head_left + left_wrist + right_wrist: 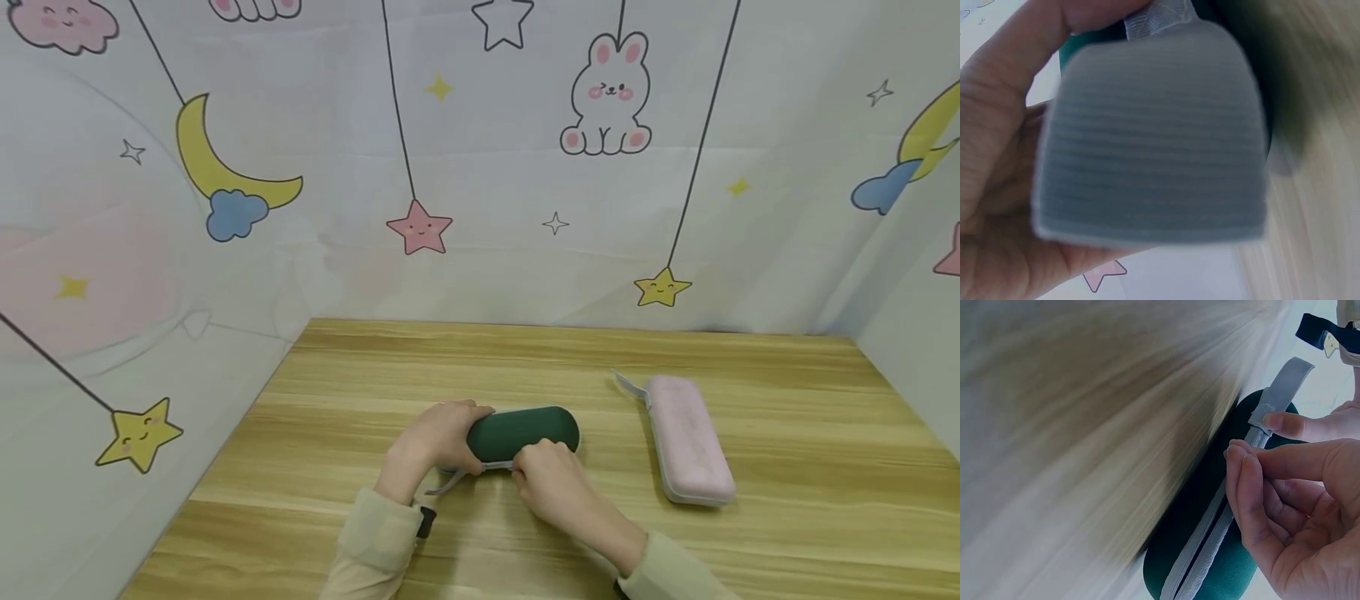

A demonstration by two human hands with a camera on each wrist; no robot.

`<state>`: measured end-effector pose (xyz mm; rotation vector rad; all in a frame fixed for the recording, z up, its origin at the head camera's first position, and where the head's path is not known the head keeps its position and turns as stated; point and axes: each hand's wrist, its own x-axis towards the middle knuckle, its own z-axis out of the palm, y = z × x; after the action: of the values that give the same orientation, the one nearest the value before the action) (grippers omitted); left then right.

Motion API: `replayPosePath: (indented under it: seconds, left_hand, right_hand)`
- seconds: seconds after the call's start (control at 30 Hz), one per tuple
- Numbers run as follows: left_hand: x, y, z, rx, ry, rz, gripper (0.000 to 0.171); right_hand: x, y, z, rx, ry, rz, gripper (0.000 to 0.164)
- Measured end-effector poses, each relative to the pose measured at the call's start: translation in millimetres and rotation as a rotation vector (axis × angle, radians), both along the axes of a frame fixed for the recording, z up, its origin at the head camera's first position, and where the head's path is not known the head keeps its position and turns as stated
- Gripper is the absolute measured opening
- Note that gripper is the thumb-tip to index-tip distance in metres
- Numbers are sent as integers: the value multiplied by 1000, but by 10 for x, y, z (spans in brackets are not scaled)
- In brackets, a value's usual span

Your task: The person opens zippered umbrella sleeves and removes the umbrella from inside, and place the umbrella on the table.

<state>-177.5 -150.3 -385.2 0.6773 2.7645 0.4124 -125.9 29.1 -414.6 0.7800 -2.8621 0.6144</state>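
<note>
A dark green zippered hard case (525,432) lies crosswise on the table. My left hand (442,437) grips its left end, the thumb on the near side by the zipper and the other fingers over the far side. From that end a grey strap (1154,144) sticks out and fills much of the left wrist view. My right hand (553,479) is at the near side, thumb and forefinger pinched together on the grey zipper (1207,544). The zipper pull is hidden by these fingertips. In the right wrist view, a dark line runs between the zipper's two grey tapes.
To the right on the wood-grain table (360,358) lies a pink zippered case (690,437), its grey strap (628,383) pointing to the back left. A white cloth (495,275) printed with stars, moons and a rabbit walls the back and sides.
</note>
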Motion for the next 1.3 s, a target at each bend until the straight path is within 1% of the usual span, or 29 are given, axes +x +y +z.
replayPosePath:
  seconds: [0.17,0.33,0.53,0.67,0.87,1.1,1.3]
  left_hand:
    - [-7,4,-4,9,-2,0,72]
    - [-11,8,13,9,-6,4,72]
    - [-8,14,23,-7,-4,10,72]
    - [-8,14,19,-6,-7,10,72]
    - [-8,13,23,1,-7,12,71]
    - [-3,22,43,14,-6,9,70]
    - [-3,29,38,11,0,5,70]
  right_hand:
    - [1,-12,3,5,14,-9,27]
    - [3,-24,28,0,2,-14,27]
    - [-6,-42,34,1,2,-8,26]
    - [-10,-60,27,-7,0,2,25]
    - [-11,-69,37,-8,0,10,27]
    - [-27,-67,41,-15,-18,25,31]
    - [-24,-72,54,-3,-36,22,30]
